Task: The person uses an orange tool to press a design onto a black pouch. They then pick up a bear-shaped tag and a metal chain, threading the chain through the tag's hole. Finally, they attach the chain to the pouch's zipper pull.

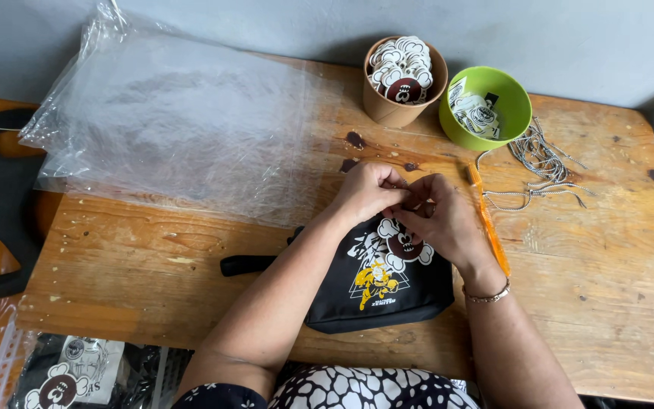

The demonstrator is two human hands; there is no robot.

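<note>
A black pouch [395,295] with a yellow and white print lies on the wooden table [584,288] in front of me. A flower-shaped white and brown tag [403,246] rests on its upper part. My left hand [369,191] and my right hand [439,220] meet at the pouch's top edge, fingers pinched together on something small there, most likely the tag's string or the zipper pull; the fingers hide it. A bracelet circles my right wrist.
A brown paper cup [395,106] holds several flower-shaped tags. A green bowl [512,113] holds small printed tags. Black-and-white strings [543,163] lie at the right. An orange tool [490,231] lies beside my right hand. A clear plastic bag [168,121] covers the left.
</note>
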